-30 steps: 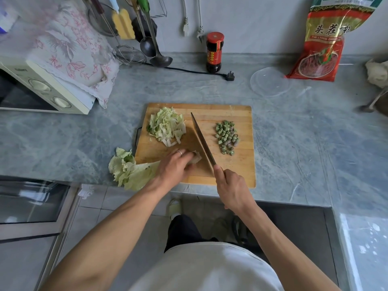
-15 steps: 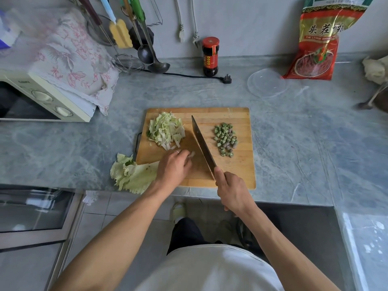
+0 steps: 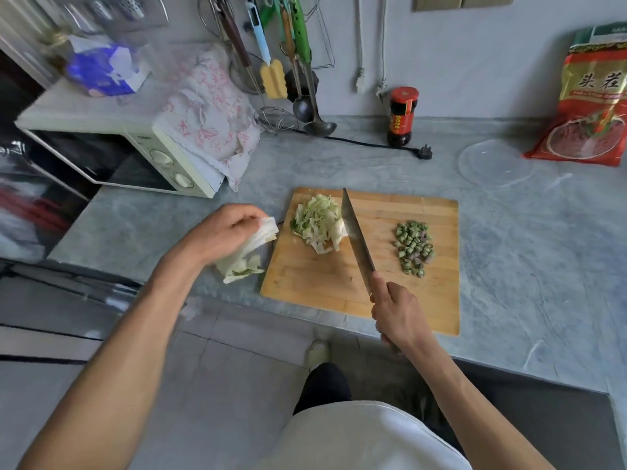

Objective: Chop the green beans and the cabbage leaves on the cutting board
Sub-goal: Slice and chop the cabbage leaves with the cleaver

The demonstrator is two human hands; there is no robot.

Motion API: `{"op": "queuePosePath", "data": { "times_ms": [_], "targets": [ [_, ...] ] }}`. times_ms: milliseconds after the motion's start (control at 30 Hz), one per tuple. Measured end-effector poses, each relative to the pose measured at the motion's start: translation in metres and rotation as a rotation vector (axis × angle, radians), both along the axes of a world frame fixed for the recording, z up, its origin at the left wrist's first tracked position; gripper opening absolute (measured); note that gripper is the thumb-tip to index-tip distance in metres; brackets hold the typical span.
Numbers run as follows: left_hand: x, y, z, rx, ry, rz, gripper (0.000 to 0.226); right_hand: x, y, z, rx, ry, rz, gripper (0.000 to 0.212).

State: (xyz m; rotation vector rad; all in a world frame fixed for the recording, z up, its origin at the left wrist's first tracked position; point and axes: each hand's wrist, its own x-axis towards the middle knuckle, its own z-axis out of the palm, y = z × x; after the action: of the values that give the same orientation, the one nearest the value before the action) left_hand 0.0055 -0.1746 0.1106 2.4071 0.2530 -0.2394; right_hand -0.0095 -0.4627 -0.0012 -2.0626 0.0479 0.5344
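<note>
Head view, one kitchen counter, items as we find them.

Cutting board [image 3: 400,296]: wooden, lying flat on the grey counter [image 3: 529,252], near edge close to the counter's front.

Chopped cabbage [image 3: 319,225]: a loose heap of pale shreds at the board's far left. Light and springy, we judge; it will scatter if nudged.

Chopped green beans [image 3: 414,247]: a small pile of short rounds on the board's right half, well apart from the cabbage. This part of the task looks done.

Knife [image 3: 356,235]: broad blade, flat side resting against the right edge of the cabbage heap. Our right hand [image 3: 398,312] is wrapped round the handle, fingers curled tight.

Whole cabbage leaves [image 3: 246,256]: off the board, just beside its left edge. Our left hand [image 3: 224,234] grips them at the thick white stem end, fingers curled over it; the green leafy ends hang below. We judge the stem stiff and crisp, the best place to take hold, while the blade of the leaf is thin, limp and tears easily. Damp surfaces may slip, so a bunched, pressed-down hold on the board would suit cutting.

Remaining, by our estimate: these leaves only.
</note>
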Motion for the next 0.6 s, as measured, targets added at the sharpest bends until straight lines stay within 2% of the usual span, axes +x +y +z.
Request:
{"op": "queuePosePath", "data": {
  "times_ms": [133, 267, 400, 500, 600],
  "targets": [
    [0.018, -0.019, -0.007, 0.131, 0.219, -0.188, 0.026, -0.001, 0.012, 0.003, 0.004, -0.036, -0.004, 0.071],
    [0.042, -0.060, -0.061, 0.144, 0.371, -0.365, 0.031, -0.002, 0.010, 0.005, 0.023, 0.006, -0.033, 0.065],
    [0.053, -0.089, -0.124, 0.111, 0.447, -0.390, 0.034, -0.005, -0.005, 0.001, 0.008, 0.067, -0.073, 0.065],
    [0.051, -0.088, -0.156, 0.080, 0.333, -0.374, 0.031, -0.006, -0.015, -0.002, 0.007, 0.114, -0.111, 0.066],
    [0.044, -0.078, -0.164, 0.141, -0.043, -0.249, 0.031, -0.007, -0.019, -0.005, -0.015, 0.097, -0.098, 0.063]
  ]
}}
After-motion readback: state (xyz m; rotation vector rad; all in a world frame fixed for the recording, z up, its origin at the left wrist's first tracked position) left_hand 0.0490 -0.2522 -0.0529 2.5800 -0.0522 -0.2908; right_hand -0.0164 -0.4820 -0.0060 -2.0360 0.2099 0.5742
